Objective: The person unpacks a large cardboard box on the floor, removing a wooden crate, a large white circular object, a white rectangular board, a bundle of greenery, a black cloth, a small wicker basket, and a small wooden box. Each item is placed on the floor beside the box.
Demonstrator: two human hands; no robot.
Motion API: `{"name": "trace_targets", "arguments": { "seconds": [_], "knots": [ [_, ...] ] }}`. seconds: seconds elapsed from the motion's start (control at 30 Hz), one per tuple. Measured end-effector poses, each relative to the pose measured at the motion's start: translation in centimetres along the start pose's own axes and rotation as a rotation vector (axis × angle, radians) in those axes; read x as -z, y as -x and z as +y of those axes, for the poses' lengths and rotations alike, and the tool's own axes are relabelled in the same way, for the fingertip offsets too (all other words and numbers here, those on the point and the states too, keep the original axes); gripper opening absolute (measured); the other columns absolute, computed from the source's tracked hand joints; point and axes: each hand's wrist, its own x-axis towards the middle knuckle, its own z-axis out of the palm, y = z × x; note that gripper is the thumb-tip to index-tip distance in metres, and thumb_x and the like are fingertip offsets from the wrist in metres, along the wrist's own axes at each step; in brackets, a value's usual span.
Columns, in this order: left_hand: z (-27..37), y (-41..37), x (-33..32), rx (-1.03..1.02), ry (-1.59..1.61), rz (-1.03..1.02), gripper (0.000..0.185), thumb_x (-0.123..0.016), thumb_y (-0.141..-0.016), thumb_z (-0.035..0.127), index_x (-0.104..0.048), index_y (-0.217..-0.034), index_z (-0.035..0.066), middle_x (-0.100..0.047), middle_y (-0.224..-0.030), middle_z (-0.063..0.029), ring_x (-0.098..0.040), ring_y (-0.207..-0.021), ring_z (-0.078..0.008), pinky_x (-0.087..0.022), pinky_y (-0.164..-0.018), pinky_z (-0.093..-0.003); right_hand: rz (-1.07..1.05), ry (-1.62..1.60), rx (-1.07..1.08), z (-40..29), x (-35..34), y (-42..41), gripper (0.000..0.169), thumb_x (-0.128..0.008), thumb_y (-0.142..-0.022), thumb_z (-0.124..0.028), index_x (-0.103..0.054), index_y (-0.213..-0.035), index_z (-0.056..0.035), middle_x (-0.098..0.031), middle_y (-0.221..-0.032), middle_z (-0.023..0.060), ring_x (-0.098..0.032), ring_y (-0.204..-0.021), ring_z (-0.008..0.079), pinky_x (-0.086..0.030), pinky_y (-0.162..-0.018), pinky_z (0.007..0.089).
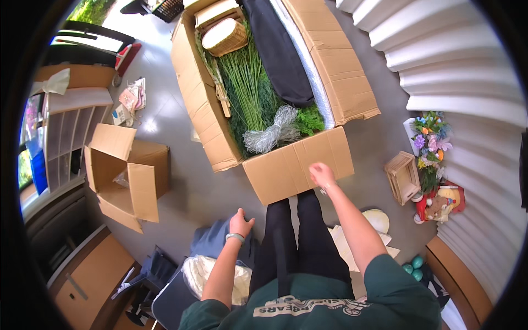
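Observation:
A large open cardboard box [299, 165] lies in front of my legs, its near flap folded outward. My right hand [322, 175] is over that flap, fingers curled; whether it touches the cardboard I cannot tell. My left hand [242, 225] hangs lower, thumb apart from the fingers, with nothing seen in it. Inside the box are long green artificial stems [247, 82], a tied bundle of silvery strands [274, 130], a bright green fern-like piece [309, 120], a long black fabric bag [280, 53] and a wicker basket [229, 43]. Silvery-white wrapped material [324, 101] runs along the right wall.
A smaller open carton [148, 161] stands left, near paper scraps [130, 101] and a shelf unit [74, 128]. On the right are a wooden crate [403, 177], artificial flowers [433, 142] and white curtains [449, 74]. A dark chair [173, 297] with cream cloth [202, 274] is beside my left arm.

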Motion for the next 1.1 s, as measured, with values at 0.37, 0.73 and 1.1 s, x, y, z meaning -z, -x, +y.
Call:
{"name": "trace_targets", "arguments": {
  "seconds": [0.37, 0.73, 1.1],
  "knots": [
    [3.2, -15.5, -10.8, 0.753, 0.929, -0.287, 0.079, -0.051, -0.071, 0.066, -0.049, -0.109, -0.003, -0.057, -0.072, -0.0105, -0.053, -0.068, -0.0196, -0.042, -0.064, -0.0308, 0.182, -0.044, -0.426, -3.6, -15.6, -20.7, 0.082, -0.072, -0.067, -0.038, -0.030, -0.128, -0.0037, -0.052, -0.116, 0.0184, -0.054, -0.100, 0.0295, -0.046, -0.079, 0.0367],
    [1.2, -23.9, -13.8, 0.978, 1.554, -0.357, 0.079, -0.046, -0.068, 0.075, -0.044, -0.098, 0.003, -0.027, -0.055, 0.0009, -0.029, -0.042, -0.0110, -0.030, -0.044, -0.0221, 0.361, -0.715, -0.637, 0.1, -18.7, -24.1, 0.079, -0.071, -0.059, -0.012, -0.027, -0.123, 0.0031, -0.052, -0.107, 0.0182, -0.058, -0.087, 0.0298, -0.051, -0.070, 0.0403],
    [1.0, -21.6, -7.6, 0.759, 0.894, -0.426, 0.067, -0.055, -0.073, 0.064, -0.052, -0.094, 0.001, -0.037, -0.058, 0.0008, -0.031, -0.046, -0.0096, -0.031, -0.046, -0.0233, -0.261, -0.976, -0.623, -1.3, -11.9, -19.3, 0.027, -0.061, -0.072, -0.025, -0.056, -0.091, -0.0069, -0.062, -0.081, 0.0070, -0.059, -0.073, 0.0237, -0.049, -0.070, 0.0436]
  ]
}}
